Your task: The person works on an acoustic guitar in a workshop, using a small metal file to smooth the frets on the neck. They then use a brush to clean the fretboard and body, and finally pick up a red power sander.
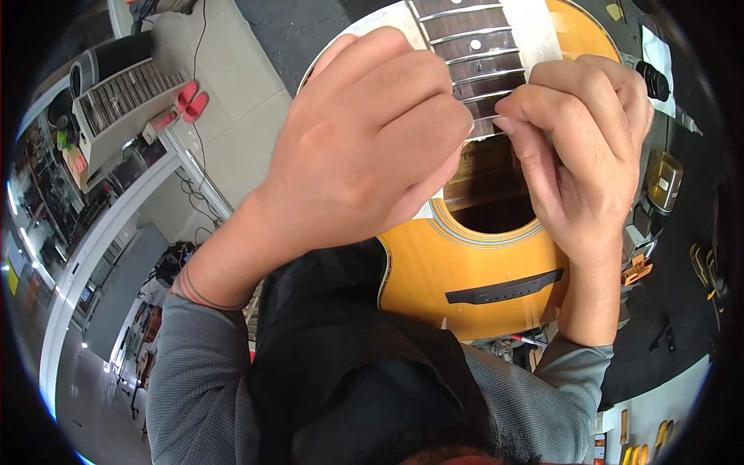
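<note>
An acoustic guitar (pixel 422 260) with an amber top lies in front of me, strings off, its neck pointing away. Over the body end of its dark fretboard (pixel 474 56), both hands meet from either side. My left hand (pixel 360 136) is closed, knuckles up, at the left edge; its fingertips are hidden. Thumb and index finger of my right hand (pixel 585 136) pinch together at the right edge, by the last metal fret (pixel 484 118). Whatever either hand grips is too small or covered to make out. Just below is the sound hole (pixel 496 194). Pale protective sheets (pixel 535 31) flank the fretboard.
The guitar rests on a dark bench mat (pixel 659 232). At the right are a clear-lidded container (pixel 664 182), a small orange item (pixel 637 270) and pliers (pixel 704 267). On the floor at left sit red slippers (pixel 191 101), beside a white metal frame (pixel 116 217) and loose cables.
</note>
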`<state>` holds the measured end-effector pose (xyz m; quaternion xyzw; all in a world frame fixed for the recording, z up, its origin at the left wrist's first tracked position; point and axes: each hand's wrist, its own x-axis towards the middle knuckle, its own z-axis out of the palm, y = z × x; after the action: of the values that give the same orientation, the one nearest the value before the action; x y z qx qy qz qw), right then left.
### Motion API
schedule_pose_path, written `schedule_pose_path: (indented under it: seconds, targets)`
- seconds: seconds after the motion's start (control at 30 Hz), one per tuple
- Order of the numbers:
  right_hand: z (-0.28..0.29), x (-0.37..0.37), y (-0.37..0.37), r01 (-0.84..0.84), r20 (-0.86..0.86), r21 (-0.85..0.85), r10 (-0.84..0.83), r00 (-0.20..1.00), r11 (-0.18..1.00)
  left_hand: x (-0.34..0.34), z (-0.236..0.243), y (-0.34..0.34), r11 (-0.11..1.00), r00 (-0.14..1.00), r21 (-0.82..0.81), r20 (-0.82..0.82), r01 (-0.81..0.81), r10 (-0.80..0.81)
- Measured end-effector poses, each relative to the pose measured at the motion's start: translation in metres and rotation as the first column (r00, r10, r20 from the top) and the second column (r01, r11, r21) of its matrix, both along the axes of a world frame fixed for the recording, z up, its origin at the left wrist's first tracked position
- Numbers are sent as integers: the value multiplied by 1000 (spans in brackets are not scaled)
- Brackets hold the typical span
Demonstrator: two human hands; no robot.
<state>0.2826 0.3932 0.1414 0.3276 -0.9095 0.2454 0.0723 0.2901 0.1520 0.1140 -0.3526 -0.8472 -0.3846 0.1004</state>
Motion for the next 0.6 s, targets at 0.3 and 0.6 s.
schedule_pose_path:
  seconds: [0.3, 0.6]
  targets:
    - [-5, 1, -4, 47, -70, 13, -46, 997, 999, -3, 9, 12, 998, 988, -13, -137, -69, 66]
    - [3, -3, -9, -40, 4, 14, 40, 999, 999, 2, 10, 2, 997, 999, -57, -4, -43, 43]
